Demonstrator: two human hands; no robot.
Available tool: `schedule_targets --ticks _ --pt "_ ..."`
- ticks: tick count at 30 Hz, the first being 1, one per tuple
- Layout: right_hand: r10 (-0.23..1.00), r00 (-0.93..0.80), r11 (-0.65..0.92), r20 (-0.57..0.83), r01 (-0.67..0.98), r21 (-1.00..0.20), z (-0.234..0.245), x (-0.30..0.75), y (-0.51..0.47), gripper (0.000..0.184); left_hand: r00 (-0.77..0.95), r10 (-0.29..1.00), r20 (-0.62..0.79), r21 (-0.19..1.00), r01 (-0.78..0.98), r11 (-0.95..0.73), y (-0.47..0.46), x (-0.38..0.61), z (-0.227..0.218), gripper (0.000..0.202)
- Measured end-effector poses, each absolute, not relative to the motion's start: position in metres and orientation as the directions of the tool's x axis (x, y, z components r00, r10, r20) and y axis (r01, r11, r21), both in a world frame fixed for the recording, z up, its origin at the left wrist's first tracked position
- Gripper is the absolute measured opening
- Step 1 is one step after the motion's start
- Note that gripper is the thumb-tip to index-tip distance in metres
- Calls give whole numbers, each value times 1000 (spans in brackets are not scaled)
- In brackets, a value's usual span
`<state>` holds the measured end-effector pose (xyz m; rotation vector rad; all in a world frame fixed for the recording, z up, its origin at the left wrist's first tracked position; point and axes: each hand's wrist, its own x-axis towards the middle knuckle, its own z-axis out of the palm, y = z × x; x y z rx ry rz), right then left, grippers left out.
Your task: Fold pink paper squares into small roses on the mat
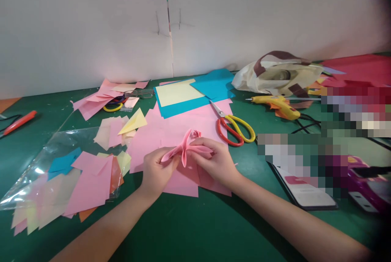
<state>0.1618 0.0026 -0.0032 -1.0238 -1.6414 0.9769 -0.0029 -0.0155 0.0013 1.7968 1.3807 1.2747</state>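
Head view: left hand point(159, 169), right hand point(219, 161) pinching pink petalled paper shape point(184, 148), forearms point(114, 217) angled inward; some fingertips hidden; black-edged rectangular phone point(310, 194), right, part-pixelated.

Two hands on a folded pink paper flower
The left hand point(159, 168) and right hand point(218, 160) pinch the flower point(184, 148); scissors point(233, 125) lie near the right.

Pink paper flower point(184, 148); red-and-yellow scissors point(222, 115) (blades point(216, 108) silver-grey); green table point(183, 233).
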Motion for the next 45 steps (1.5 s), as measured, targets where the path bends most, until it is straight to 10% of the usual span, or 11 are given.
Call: schedule_targets --ticks 21,45 --pt "858 -260 507 443 285 -814 -7 160 2 12 321 937 139 973 134 -190 -17 -5 10 45" --pt "855 -229 514 466 239 -824 -9 165 6 23 -4 998 64 970 235 -62 -9 -1 9 16"
